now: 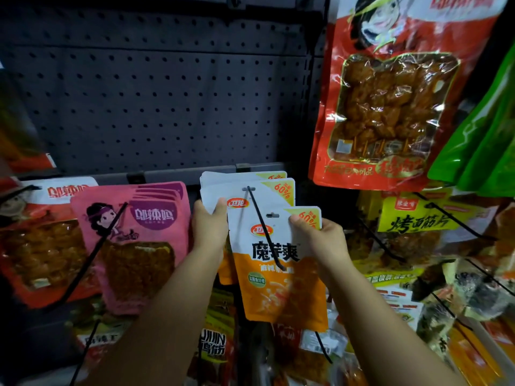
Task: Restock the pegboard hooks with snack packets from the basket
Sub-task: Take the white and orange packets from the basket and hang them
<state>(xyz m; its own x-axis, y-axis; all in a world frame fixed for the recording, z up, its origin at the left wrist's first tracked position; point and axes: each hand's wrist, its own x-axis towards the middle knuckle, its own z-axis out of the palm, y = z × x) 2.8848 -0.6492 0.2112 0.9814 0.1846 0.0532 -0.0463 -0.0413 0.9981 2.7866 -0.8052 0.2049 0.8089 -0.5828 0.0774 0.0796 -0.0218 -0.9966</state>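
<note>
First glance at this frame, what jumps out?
Dead centre, both hands work a white-and-orange packet: the right hand pinches its top right corner while the black hook crosses its front, its hang hole not yet on. The left hand grips the stack of matching packets already hanging behind. Upper right, a big red packet dominates; a pink packet hangs at left.
</note>
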